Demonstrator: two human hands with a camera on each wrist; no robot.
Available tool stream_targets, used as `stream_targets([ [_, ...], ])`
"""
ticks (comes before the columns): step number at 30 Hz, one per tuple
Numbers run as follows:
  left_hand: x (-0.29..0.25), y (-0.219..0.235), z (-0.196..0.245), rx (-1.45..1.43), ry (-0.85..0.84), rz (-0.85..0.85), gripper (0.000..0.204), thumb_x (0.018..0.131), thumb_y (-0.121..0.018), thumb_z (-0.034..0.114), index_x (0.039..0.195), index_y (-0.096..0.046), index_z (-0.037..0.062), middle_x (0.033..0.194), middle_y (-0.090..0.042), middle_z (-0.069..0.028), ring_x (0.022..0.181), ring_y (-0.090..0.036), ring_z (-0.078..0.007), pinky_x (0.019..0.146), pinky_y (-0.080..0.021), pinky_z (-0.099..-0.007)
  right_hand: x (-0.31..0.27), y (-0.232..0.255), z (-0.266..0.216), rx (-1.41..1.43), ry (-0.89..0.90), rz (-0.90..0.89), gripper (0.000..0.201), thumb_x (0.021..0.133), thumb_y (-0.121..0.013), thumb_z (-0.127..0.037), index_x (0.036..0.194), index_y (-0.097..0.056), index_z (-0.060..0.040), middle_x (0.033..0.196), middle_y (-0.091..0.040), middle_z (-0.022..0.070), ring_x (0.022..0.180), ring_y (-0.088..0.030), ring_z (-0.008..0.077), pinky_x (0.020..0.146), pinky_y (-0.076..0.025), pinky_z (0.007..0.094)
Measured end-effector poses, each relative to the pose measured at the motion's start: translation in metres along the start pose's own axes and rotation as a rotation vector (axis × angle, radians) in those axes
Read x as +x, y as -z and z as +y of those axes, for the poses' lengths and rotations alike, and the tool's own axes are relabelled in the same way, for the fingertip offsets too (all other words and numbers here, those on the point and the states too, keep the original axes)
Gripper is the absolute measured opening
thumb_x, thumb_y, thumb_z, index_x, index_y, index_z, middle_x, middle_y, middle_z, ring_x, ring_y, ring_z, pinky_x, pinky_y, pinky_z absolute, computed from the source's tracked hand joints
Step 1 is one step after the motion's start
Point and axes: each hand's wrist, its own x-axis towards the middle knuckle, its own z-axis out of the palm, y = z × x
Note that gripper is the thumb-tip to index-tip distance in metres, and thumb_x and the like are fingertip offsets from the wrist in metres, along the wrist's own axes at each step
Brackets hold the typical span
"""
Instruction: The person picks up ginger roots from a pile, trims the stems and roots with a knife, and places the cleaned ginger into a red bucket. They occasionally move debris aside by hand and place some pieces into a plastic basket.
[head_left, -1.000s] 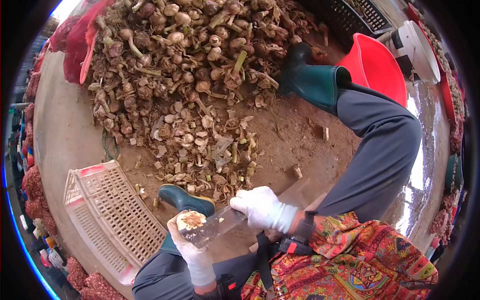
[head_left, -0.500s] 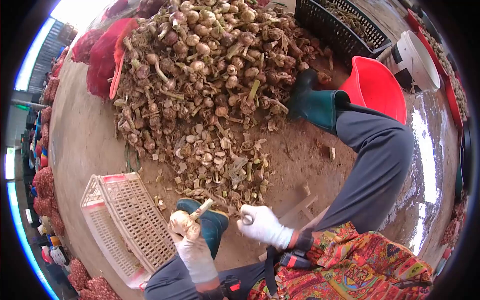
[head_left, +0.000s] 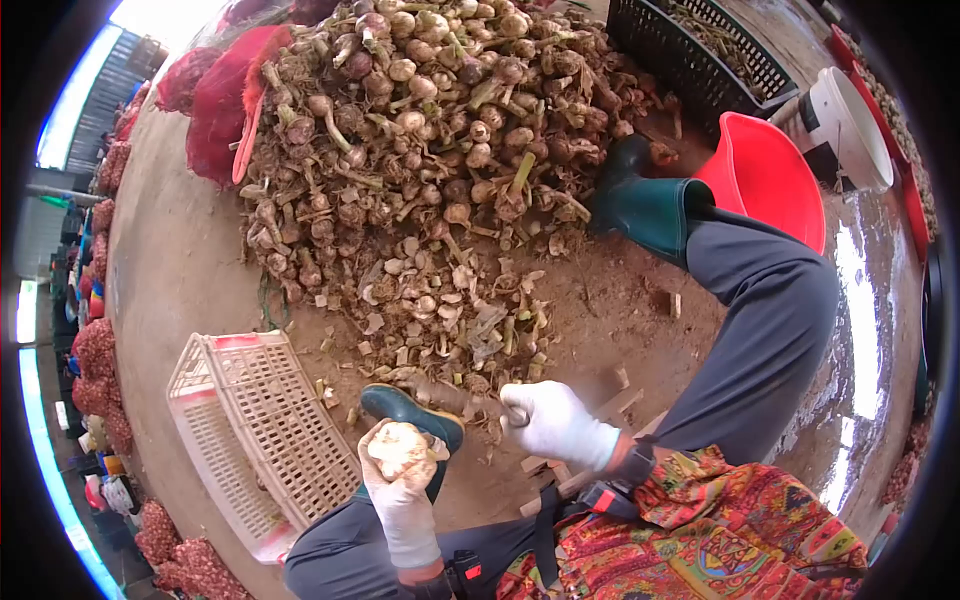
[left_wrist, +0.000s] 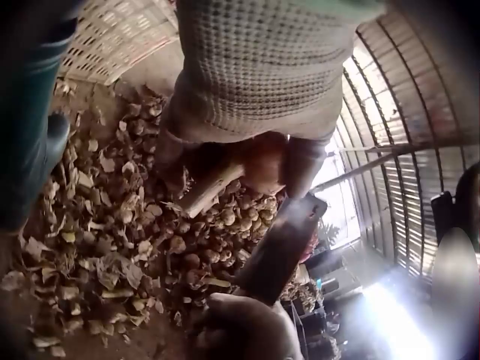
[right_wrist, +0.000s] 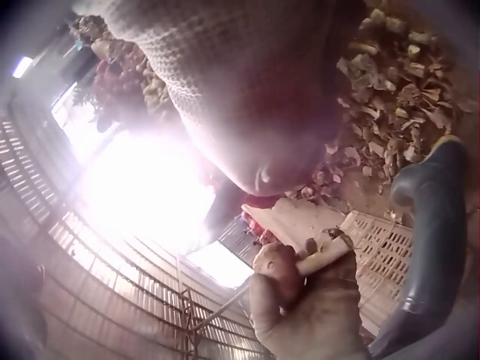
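Observation:
In a white glove, the left hand (head_left: 402, 510) holds a pale garlic bulb (head_left: 402, 452), its fingers curled round the sides. A cut-looking stem (left_wrist: 214, 191) juts from the bulb (left_wrist: 266, 163) in the left wrist view; the right wrist view also shows the bulb (right_wrist: 277, 271) in the left hand (right_wrist: 319, 322). The gloved right hand (head_left: 562, 428) grips the handle of a broad flat blade, blurred in the head view. From the right hand (left_wrist: 251, 330), the blade (left_wrist: 279, 251) reaches up close to the left fingers; whether it touches the bulb I cannot tell.
A large heap of garlic (head_left: 420, 130) lies ahead, with trimmings (head_left: 450, 310) nearer. A pale crate (head_left: 290, 410) lies tilted at left. Boots (head_left: 640, 215), a red basin (head_left: 765, 185), a white bucket (head_left: 845, 130) and a black crate (head_left: 690, 60) are further right.
The blade lay by the bulb at first; the right hand then drew away from it. The bulb has turned in the left hand, its stem no longer pointing up toward the heap.

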Motion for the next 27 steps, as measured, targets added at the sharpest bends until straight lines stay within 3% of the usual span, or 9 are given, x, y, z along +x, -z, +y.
stream_targets([
  [4,-0.009,0.006,0.007,0.216,0.012,0.026,0.065,0.065,-0.074,0.008,0.123,-0.047,0.0033,0.106,-0.058,-0.009,0.089,-0.063,-0.0218,0.08,-0.054,-0.0355,-0.011,0.006,-0.013,-0.189,0.303,-0.095,0.015,0.067,-0.064,-0.011,0.079,-0.056,-0.0133,0.073,-0.054,0.0095,0.064,-0.059,0.0305,0.056,-0.046,0.0397],
  [7,-0.008,0.005,0.009,0.365,0.001,0.028,0.064,0.067,-0.08,0.016,0.12,-0.045,0.0035,0.106,-0.053,-0.0056,0.096,-0.055,-0.0153,0.084,-0.049,-0.0285,-0.013,0.007,-0.015,-0.292,0.321,-0.138,0.021,0.066,-0.065,-0.014,0.084,-0.056,-0.0146,0.077,-0.056,0.0067,0.066,-0.061,0.029,0.057,-0.048,0.0399],
  [13,-0.006,0.008,0.0,0.328,0.005,0.028,0.06,0.07,-0.075,0.022,0.118,-0.045,0.0028,0.105,-0.052,-0.0059,0.096,-0.054,-0.0153,0.084,-0.047,-0.0293,-0.008,0.004,-0.01,-0.34,0.278,-0.215,0.022,0.067,-0.064,-0.015,0.087,-0.057,-0.014,0.078,-0.057,0.0072,0.066,-0.062,0.029,0.058,-0.05,0.0405],
  [14,-0.006,0.012,-0.011,0.326,-0.101,0.092,0.057,0.069,-0.065,0.012,0.122,-0.045,0.0022,0.102,-0.056,-0.0087,0.089,-0.061,-0.0177,0.072,-0.054,-0.028,-0.007,0.001,-0.008,-0.339,0.265,-0.225,0.022,0.067,-0.064,-0.015,0.087,-0.057,-0.014,0.078,-0.057,0.0072,0.066,-0.062,0.029,0.058,-0.05,0.0405],
  [15,-0.006,0.017,-0.014,0.325,-0.087,0.093,0.057,0.069,-0.065,0.012,0.122,-0.045,0.0022,0.102,-0.056,-0.0087,0.089,-0.061,-0.0177,0.072,-0.054,-0.028,-0.006,-0.002,-0.006,-0.339,0.243,-0.238,0.022,0.067,-0.064,-0.015,0.087,-0.057,-0.0138,0.079,-0.057,0.0073,0.067,-0.062,0.0292,0.059,-0.05,0.041],
  [18,0.0,0.033,-0.02,0.384,0.0,-0.01,0.06,0.061,-0.069,0.0,0.116,-0.045,0.0034,0.095,-0.059,-0.0102,0.064,-0.062,-0.0167,0.044,-0.046,-0.0206,0.001,-0.006,-0.003,-0.348,0.177,-0.306,0.021,0.067,-0.064,-0.015,0.087,-0.057,-0.0136,0.081,-0.058,0.0075,0.069,-0.063,0.0297,0.061,-0.05,0.0418],
  [22,0.0,0.025,-0.02,0.21,0.192,0.013,0.057,0.061,-0.068,-0.002,0.113,-0.045,0.0024,0.09,-0.059,-0.0089,0.06,-0.06,-0.0143,0.045,-0.047,-0.0218,0.009,-0.022,0.022,-0.372,0.128,-0.346,0.02,0.068,-0.064,-0.016,0.087,-0.058,-0.0135,0.082,-0.059,0.0075,0.074,-0.063,0.0299,0.061,-0.05,0.0428],
  [25,0.007,0.025,-0.027,0.089,0.217,0.027,0.059,0.061,-0.068,-0.003,0.114,-0.045,0.002,0.091,-0.06,-0.0085,0.058,-0.059,-0.0148,0.047,-0.05,-0.0233,0.017,-0.034,0.032,-0.411,0.104,-0.353,0.019,0.069,-0.063,-0.016,0.086,-0.057,-0.0137,0.081,-0.058,0.0074,0.074,-0.063,0.0302,0.061,-0.05,0.0433],
  [27,0.002,0.025,-0.023,0.106,0.213,-0.017,0.064,0.059,-0.07,-0.003,0.118,-0.045,0.0014,0.099,-0.059,-0.0104,0.07,-0.062,-0.0174,0.05,-0.053,-0.0252,0.025,-0.032,0.041,-0.43,0.116,-0.357,0.021,0.07,-0.062,-0.016,0.091,-0.061,-0.0129,0.082,-0.063,0.0092,0.078,-0.065,0.0305,0.064,-0.051,0.0425],
])
